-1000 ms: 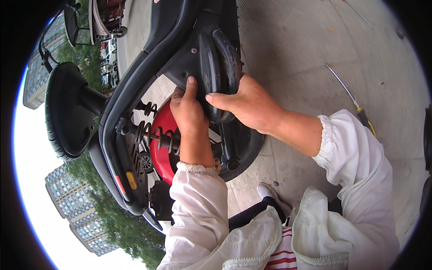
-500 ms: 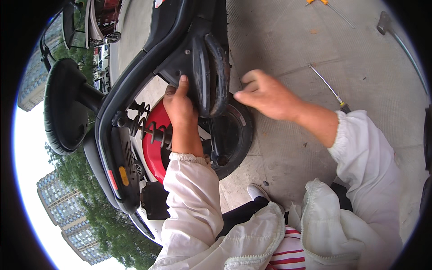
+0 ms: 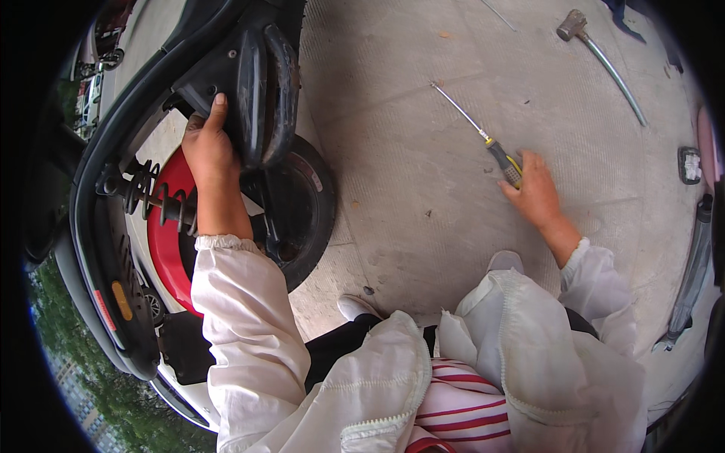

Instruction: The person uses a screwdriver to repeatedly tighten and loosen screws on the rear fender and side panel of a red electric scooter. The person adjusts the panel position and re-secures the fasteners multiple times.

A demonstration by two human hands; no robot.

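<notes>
My left hand [image 3: 210, 151] grips the lower edge of a black plastic cover [image 3: 236, 83] on an electric scooter, thumb on its face and fingers behind it, out of sight. Two round holes show in this cover. Below it are the scooter's black wheel [image 3: 321, 196], a red fender [image 3: 168, 260] and a coil spring shock absorber [image 3: 162, 198]. A screwdriver [image 3: 498, 155] with a yellow and dark grey handle lies on the floor. At its handle end is my right hand [image 3: 538, 189], thumb and fingers apart on either side; whether they touch it I cannot tell.
A hammer [image 3: 600, 57] with a metal handle lies on the paved floor [image 3: 400, 136] at the far right. Nearer on the right edge is a grey tool with a wrench-like end [image 3: 683, 279]. My shoes [image 3: 355, 307] stand on the floor below.
My view has swung right, so the scooter sits further left. My right hand has gone from beside the black cover to the screwdriver on the floor. My left hand keeps its hold.
</notes>
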